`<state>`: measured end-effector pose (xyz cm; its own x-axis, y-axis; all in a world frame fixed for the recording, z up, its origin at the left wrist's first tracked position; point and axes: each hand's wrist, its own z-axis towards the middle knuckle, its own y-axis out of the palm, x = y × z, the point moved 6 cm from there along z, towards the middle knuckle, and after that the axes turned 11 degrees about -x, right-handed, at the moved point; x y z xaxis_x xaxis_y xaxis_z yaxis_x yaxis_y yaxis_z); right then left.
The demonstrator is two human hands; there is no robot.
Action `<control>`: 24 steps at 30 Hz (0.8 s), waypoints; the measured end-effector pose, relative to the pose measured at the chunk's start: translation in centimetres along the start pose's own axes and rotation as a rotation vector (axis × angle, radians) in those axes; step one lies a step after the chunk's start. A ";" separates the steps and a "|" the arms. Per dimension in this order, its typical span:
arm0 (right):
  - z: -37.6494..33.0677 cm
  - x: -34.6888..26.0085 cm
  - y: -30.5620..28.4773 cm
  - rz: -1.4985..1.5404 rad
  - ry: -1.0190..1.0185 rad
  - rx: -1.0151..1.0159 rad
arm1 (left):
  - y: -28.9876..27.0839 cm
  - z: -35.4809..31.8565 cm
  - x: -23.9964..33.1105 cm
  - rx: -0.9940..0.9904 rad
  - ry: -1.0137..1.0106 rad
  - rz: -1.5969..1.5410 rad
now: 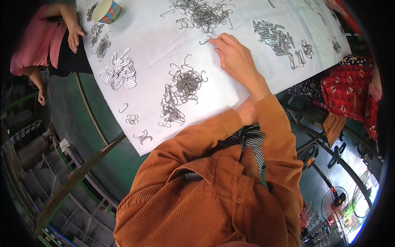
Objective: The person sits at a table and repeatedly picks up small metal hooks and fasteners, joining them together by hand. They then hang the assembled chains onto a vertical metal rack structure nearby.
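My right hand (235, 55) reaches over the white table, fingertips closed in a pinch on a small bent wire hook (204, 40). Just beyond it lies a large heap of wire hooks (205, 15). A second, tangled pile of hooks (187, 85) sits nearer to me, left of that hand. My left hand (247, 112) is low by the table's near edge, under my right forearm. Its fingers are hidden, so what it holds, if anything, does not show.
Flat metal strips lie in a pile (273, 37) at right and a white-and-grey pile (119, 71) at left. A paper cup (107, 11) stands at the far left. A person in pink (39, 45) is at the left; another in red (345, 90) sits at the right.
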<state>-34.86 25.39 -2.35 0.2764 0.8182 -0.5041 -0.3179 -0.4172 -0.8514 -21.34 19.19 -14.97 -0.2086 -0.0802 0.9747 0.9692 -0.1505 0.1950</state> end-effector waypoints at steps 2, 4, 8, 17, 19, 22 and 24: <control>0.6 0.0 0.2 0.000 -0.019 0.003 | -0.1 0.4 0.3 -0.045 0.073 0.122; 1.7 0.3 1.2 -0.095 -0.013 -0.053 | -0.8 0.0 0.8 -0.069 0.177 -0.004; 3.1 -0.6 2.2 -0.158 0.016 -0.166 | -1.7 -0.1 1.9 -0.085 0.285 -0.302; -0.3 -3.7 2.4 -0.147 0.186 -0.243 | -2.0 1.9 6.5 -0.177 0.204 0.436; -2.1 -4.8 2.6 -0.080 0.268 -0.323 | -1.8 1.3 9.4 -0.007 0.105 0.429; -3.4 -6.6 4.6 0.042 0.171 -0.262 | -1.6 1.5 9.9 -0.034 0.048 0.407; -3.8 -7.8 3.6 0.170 0.115 -0.251 | -1.5 1.5 9.7 -0.051 0.051 0.383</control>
<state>-34.75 16.00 -1.98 0.3438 0.6842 -0.6431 -0.1390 -0.6403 -0.7555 -24.66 20.14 -5.64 0.1596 -0.1889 0.9689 0.9706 -0.1491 -0.1890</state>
